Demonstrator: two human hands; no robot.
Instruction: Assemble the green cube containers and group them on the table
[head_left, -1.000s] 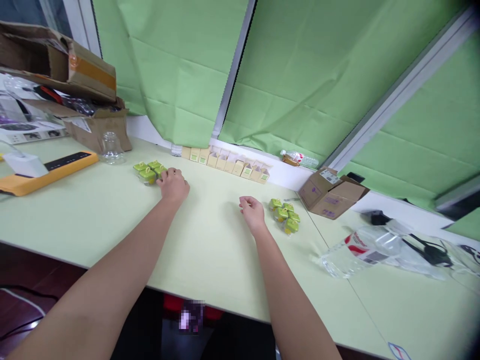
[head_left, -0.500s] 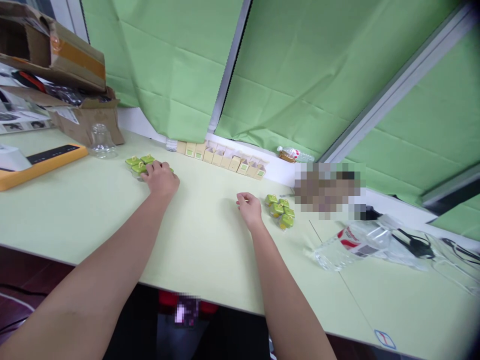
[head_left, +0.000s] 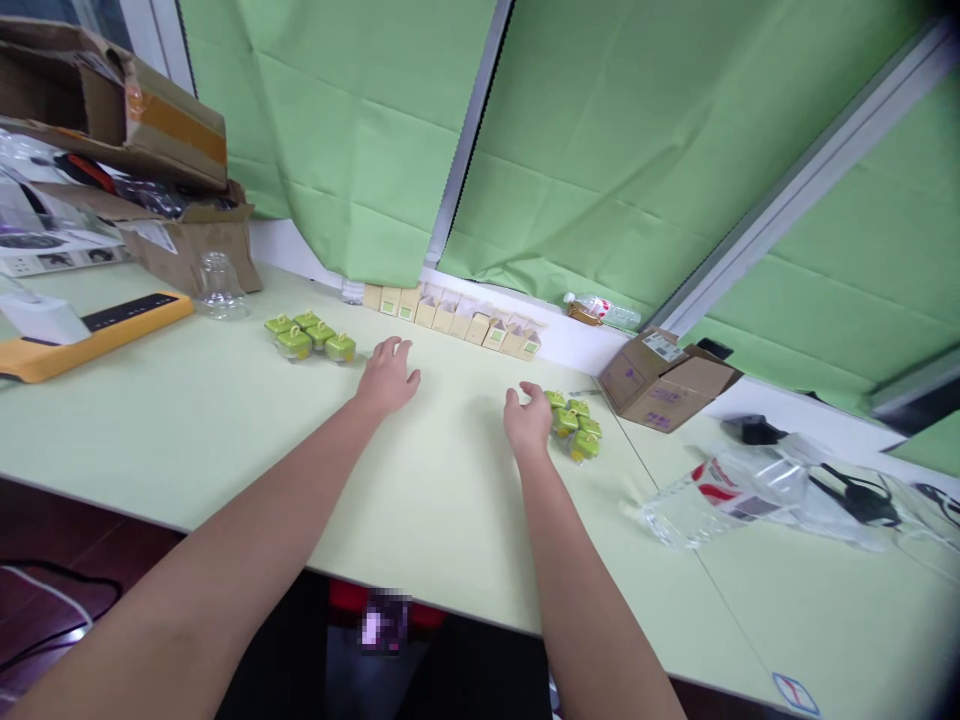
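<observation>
My left hand (head_left: 386, 378) is open above the pale table, its fingers apart and nothing in them. Just left of it sits a group of small clear containers with green lids (head_left: 319, 335), each lid carrying a little ring. My right hand (head_left: 528, 418) is open too, thumb and fingers spread, with nothing visible in it. Right beside its fingers stands a second group of green-lidded containers (head_left: 577, 424); whether the fingers touch them I cannot tell. Along the back edge runs a row of small cream cartons (head_left: 454, 318), several with raised flaps.
At the left are a yellow-edged device (head_left: 112, 328), a clear jar-like piece (head_left: 220, 285) and stacked cardboard boxes (head_left: 187, 240). To the right, another cardboard box (head_left: 645, 385), a big clear bottle (head_left: 720, 492) and black cables (head_left: 859, 495) lie. A small bottle (head_left: 607, 309) rests on the ledge.
My left hand has let go of the left green-lidded group and moved right, opening. My right hand has opened and shifted right towards the other group. The view has shifted slightly.
</observation>
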